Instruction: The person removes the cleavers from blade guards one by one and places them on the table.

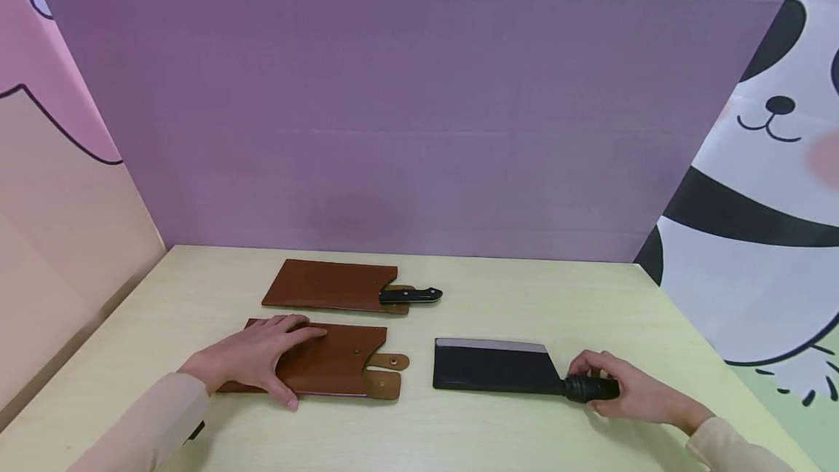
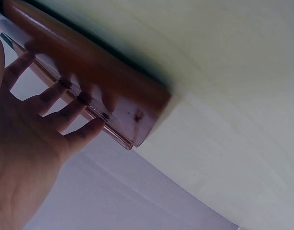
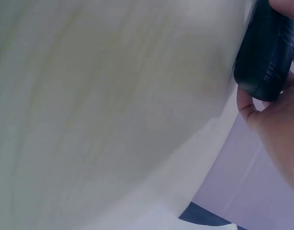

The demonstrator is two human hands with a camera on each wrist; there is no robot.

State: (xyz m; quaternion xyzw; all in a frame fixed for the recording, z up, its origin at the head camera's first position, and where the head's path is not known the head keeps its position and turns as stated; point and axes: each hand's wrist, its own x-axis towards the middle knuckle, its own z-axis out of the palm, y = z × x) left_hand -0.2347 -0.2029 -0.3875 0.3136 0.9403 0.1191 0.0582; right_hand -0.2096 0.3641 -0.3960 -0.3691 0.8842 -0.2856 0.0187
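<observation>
In the head view, my left hand lies spread over the nearer brown leather knife sheath, thumb by its front edge. The left wrist view shows straight, parted fingers touching the sheath's edge. Two snap straps stick out at this sheath's right end. On the right, a cleaver has its black blade pointing left and its pale edge facing away from me. My right hand holds the black handle between thumb and curled fingers. The hand hides part of the handle.
Behind the nearer sheath lies a second brown sheath, with a black knife handle sticking out of its right end. The pale wooden table ends at a purple backdrop. A small dark piece shows by my left sleeve.
</observation>
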